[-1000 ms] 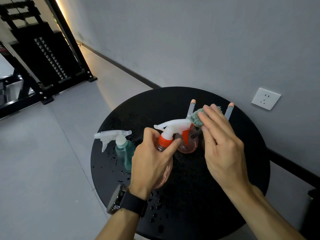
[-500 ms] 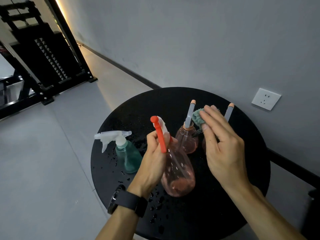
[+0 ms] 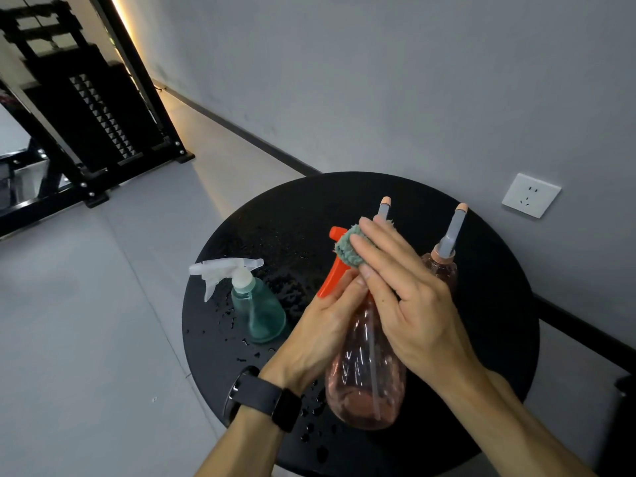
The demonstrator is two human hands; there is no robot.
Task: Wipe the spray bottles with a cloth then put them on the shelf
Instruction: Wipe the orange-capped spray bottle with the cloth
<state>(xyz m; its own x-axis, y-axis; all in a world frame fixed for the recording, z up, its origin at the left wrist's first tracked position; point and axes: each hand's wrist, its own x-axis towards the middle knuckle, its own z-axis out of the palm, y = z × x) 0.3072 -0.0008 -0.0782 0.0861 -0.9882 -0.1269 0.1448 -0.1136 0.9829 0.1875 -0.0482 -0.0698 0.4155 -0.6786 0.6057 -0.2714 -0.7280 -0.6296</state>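
My left hand [image 3: 323, 325] grips the neck of a pink clear spray bottle [image 3: 364, 376] with an orange trigger [image 3: 332, 266], held tilted above the round black table [image 3: 488, 342]. My right hand [image 3: 402, 290] presses a small teal cloth [image 3: 347, 250] against the bottle's spray head. A teal bottle [image 3: 260, 311] with a white trigger head stands to the left on the table. Two pink bottles with tall grey nozzles stand behind my hands: one [image 3: 445, 256] at the right, the other [image 3: 383, 208] mostly hidden by my right hand.
Water drops lie scattered over the table [image 3: 247, 342]. A black metal shelf rack [image 3: 86, 108] stands on the grey floor at the far left. A grey wall with a white socket [image 3: 530, 195] runs close behind the table.
My left hand has lifted and tilted the pink bottle toward me, base down. My right hand with the cloth has moved left onto the spray head.
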